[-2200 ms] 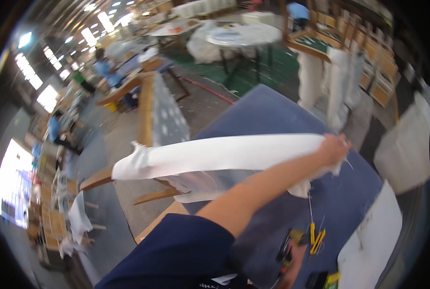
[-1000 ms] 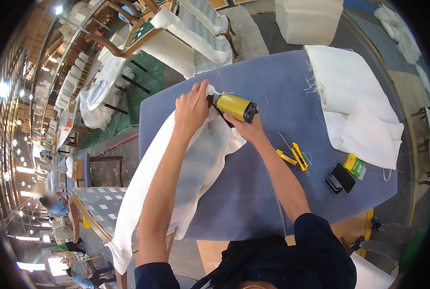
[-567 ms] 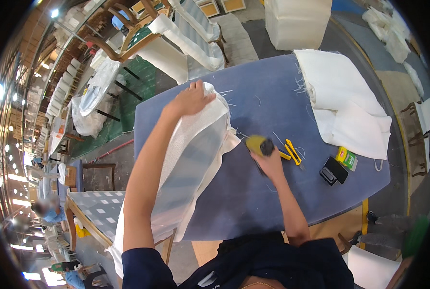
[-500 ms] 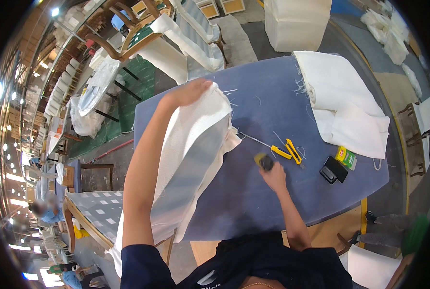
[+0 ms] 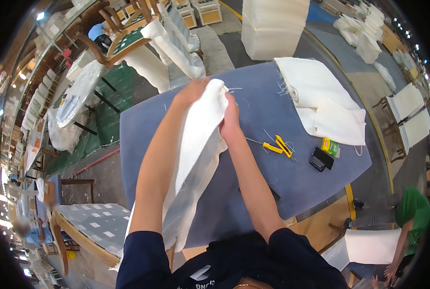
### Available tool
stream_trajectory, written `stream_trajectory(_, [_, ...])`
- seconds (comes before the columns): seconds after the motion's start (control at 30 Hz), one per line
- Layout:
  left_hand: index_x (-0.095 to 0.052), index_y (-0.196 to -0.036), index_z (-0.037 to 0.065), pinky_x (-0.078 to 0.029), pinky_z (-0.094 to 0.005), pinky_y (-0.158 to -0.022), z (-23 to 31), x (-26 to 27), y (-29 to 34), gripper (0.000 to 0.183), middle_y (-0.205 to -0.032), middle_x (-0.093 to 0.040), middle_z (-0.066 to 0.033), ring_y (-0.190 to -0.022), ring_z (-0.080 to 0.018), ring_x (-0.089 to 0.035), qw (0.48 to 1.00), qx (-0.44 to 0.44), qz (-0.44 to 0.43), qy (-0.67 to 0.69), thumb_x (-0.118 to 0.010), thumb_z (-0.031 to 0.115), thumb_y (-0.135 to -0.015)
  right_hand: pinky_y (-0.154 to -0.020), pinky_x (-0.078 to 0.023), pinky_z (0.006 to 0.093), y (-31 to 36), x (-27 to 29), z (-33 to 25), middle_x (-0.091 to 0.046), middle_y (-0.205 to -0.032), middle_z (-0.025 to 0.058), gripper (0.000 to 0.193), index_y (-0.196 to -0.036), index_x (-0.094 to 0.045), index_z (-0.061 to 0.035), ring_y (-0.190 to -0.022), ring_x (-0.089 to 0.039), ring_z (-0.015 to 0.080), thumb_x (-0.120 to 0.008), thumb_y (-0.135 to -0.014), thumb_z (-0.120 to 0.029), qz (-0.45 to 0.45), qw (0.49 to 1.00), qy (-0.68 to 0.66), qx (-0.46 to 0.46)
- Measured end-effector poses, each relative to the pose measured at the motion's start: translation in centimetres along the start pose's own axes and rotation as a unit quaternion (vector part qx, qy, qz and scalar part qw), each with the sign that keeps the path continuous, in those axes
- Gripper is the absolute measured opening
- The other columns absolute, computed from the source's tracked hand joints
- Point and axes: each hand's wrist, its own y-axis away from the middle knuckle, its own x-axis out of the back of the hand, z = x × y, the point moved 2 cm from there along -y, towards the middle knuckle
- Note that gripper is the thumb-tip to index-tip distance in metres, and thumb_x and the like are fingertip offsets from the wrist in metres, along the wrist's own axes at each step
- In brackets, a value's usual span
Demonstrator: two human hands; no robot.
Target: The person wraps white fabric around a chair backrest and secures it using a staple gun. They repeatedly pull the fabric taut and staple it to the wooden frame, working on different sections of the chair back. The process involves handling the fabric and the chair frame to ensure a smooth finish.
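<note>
A long upholstered piece wrapped in white woven fabric, with a grey strip along its side, lies across the blue-grey padded table towards me. My left hand is closed over its far end from the left. On the other side of that end, my right hand grips the fabric edge, its fingers partly hidden. Loose threads stick out beyond the hands. A dark object on the table shows only in part behind my right forearm.
Right of my hands lie a yellow-handled tool with a thin shaft, a yellow cutter, a black case and a green-yellow box. Folded white fabric covers the table's far right. A person in green is at the lower right.
My right hand has put down the dark, blurred tool and moved up and left onto the white fabric. My left hand stays at the far end. The whole view has shifted a little.
</note>
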Motion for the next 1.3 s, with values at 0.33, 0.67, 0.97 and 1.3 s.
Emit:
stream_trajectory(0.33, [-0.047, -0.141, 0.008, -0.031, -0.0612, -0.111, -0.9, -1.2, 3.6, 0.056, -0.141, -0.054, -0.0226, -0.135, -0.0405, -0.047, 0.970, 0.078, 0.059, -0.224, -0.031, 0.048, -0.106, -0.085, -0.045, 0.0540, -4.5, -1.7, 4.9, -0.064, -0.102, 0.0382, 0.054, -0.101, -0.062, 0.0166, -0.092, -0.063, 0.0487, -0.045, -0.106, -0.035, 0.093, 0.922, 0.310, 0.213])
stream_trajectory(0.67, [-0.037, -0.155, 0.018, -0.051, -0.0713, -0.080, 1.6, -6.9, 5.4, 0.073, -0.145, -0.045, -0.0302, -0.106, -0.0479, -0.066, 0.860, 0.078, 0.236, -0.446, -0.063, 0.038, -0.090, -0.046, -0.037, 0.0213, -0.9, 8.3, 3.9, -0.052, -0.067, -0.0048, 0.031, -0.100, -0.065, -0.0069, -0.055, -0.050, 0.0055, -0.051, -0.106, -0.035, -0.224, 0.905, 0.325, 0.159])
stream_trajectory(0.97, [-0.037, -0.155, 0.021, -0.055, -0.0650, -0.071, 2.1, -8.3, 3.0, 0.056, -0.123, -0.055, -0.0255, -0.111, -0.0347, -0.060, 0.855, 0.002, 0.280, -0.436, -0.043, 0.034, -0.101, -0.097, -0.044, 0.0443, 17.5, 39.8, 6.8, -0.050, -0.120, 0.0223, 0.082, -0.148, -0.037, -0.0016, -0.111, -0.050, 0.0379, -0.077, -0.076, -0.006, -0.137, 0.595, 0.787, 0.091])
stream_trajectory(1.3, [-0.042, -0.152, 0.021, -0.052, -0.0665, -0.082, 3.4, -7.7, 2.6, 0.055, -0.122, -0.057, -0.0234, -0.105, -0.0384, -0.064, 0.863, -0.032, 0.302, -0.404, -0.049, 0.031, -0.098, -0.091, -0.054, 0.0405, 8.7, 38.1, 7.3, -0.066, -0.120, 0.0217, 0.073, -0.138, -0.052, 0.0031, -0.107, -0.065, 0.0328, -0.077, -0.071, -0.009, -0.156, 0.644, 0.745, 0.085])
